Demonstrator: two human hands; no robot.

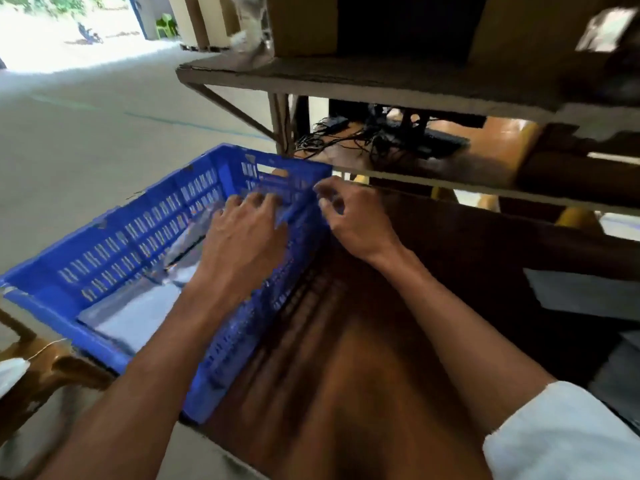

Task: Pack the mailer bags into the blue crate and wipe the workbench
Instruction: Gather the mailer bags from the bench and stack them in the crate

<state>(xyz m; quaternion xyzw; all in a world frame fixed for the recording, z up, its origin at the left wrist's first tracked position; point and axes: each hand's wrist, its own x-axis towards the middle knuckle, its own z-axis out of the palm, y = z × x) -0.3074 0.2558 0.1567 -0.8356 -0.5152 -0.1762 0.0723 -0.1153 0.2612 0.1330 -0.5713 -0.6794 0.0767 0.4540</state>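
Both hands, left [242, 237] and right [353, 216], spread empty over glossy grey mailer bags [138, 306] in the slotted blue crate [114, 244].

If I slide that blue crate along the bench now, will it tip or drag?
The blue crate overhangs the workbench edge at its left end, so pushing it leftward could tip it. It holds only flat mailer bags, so it probably slides lightly. The glossy bags look slippery and may shift inside.

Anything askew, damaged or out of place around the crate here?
Little stands out. The blue crate sits at an angle to the workbench, with mailer bags lying flat inside. Its rim looks scuffed at the left corner, though motion blur leaves that uncertain.
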